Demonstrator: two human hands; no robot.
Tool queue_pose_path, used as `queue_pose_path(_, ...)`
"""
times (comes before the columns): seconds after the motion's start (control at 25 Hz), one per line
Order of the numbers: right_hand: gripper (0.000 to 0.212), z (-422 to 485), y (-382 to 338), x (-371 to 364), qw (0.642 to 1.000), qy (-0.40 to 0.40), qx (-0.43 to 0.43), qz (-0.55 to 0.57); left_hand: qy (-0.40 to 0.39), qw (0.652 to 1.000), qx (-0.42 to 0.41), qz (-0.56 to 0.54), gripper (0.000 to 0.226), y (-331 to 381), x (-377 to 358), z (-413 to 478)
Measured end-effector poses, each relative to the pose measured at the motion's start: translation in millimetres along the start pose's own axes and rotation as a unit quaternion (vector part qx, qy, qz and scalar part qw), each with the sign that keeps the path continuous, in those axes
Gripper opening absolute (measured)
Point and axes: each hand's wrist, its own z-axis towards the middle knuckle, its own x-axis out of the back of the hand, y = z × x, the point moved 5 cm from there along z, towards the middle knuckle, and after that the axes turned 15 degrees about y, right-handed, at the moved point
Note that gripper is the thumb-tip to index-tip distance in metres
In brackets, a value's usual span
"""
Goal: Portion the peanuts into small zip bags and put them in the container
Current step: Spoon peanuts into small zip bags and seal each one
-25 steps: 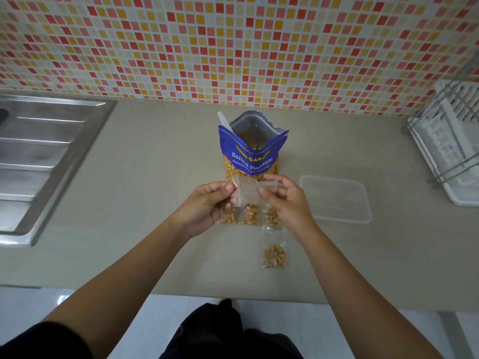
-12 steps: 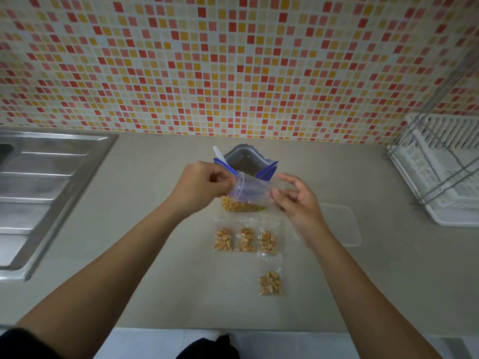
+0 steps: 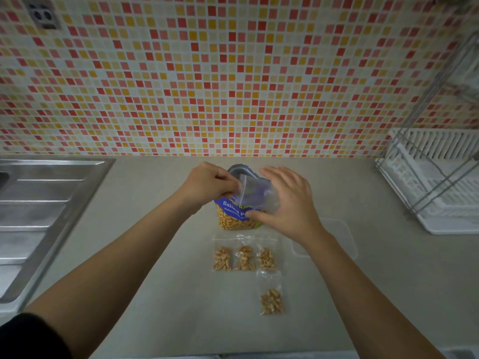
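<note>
A blue bag of salted peanuts (image 3: 237, 216) stands open in the middle of the counter. My left hand (image 3: 207, 183) pinches the edge of a small empty clear zip bag (image 3: 255, 191) in front of the peanut bag's mouth. My right hand (image 3: 287, 200) is spread over the zip bag's right side, fingers straight, thumb against the peanut bag. Three filled zip bags (image 3: 243, 257) lie in a row nearer me, and one more filled bag (image 3: 272, 301) lies below them. A clear plastic container (image 3: 342, 237) sits to the right, partly behind my right forearm.
A steel sink drainboard (image 3: 44, 211) fills the left side of the grey counter (image 3: 155, 294). A white dish rack with a wire frame (image 3: 435, 182) stands at the right. A mosaic tile wall (image 3: 233, 73) rises behind, with a socket (image 3: 42, 15) at top left.
Both hands carried the empty zip bag up from over the filled bags to the peanut bag's mouth. My right hand let go of its pinch and now spreads flat. The camera tilted upward.
</note>
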Motion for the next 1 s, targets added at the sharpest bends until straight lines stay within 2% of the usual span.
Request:
queue_pose_path(0.16, 0.088, 2, -8, -17, 0.993, -0.083, 0.011, -0.078, -0.019, 0.999, -0.002, 0.030, 0.008, 1, -7, 1)
queue_pose_path(0.44, 0.074, -2, -8, -23, 0.994, -0.078, 0.000, -0.073, -0.022, 0.996, -0.015, 0.085, 0.010, 1, -12, 3)
queue_pose_path(0.6, 0.058, -3, -5, -25, 0.997, -0.042, 0.002, -0.072, -0.006, 0.991, -0.035, 0.132, 0.011, 3, -15, 9)
queue_pose_path(0.72, 0.050, -2, -4, -23, 0.999, -0.008, -0.003, -0.041, -0.033, 0.989, -0.041, 0.137, 0.012, 4, -16, 14)
queue_pose_path(0.76, 0.050, -2, -2, -21, 1.000, 0.004, -0.024, 0.001, -0.037, 0.992, -0.042, 0.115, 0.015, 5, -14, 17)
queue_pose_path(0.84, 0.048, -3, 9, -18, 0.978, 0.013, -0.140, 0.154, 0.003, 0.994, -0.069, 0.087, 0.027, 5, -3, 27)
queue_pose_path(0.92, 0.043, -7, 22, -21, 0.919, 0.015, -0.269, 0.288, 0.051, 0.975, -0.134, 0.168, 0.034, 1, 7, 41)
queue_pose_path(1.0, 0.038, -11, 33, -26, 0.886, 0.016, -0.321, 0.335, 0.010, 0.949, -0.152, 0.274, 0.038, -13, 6, 51)
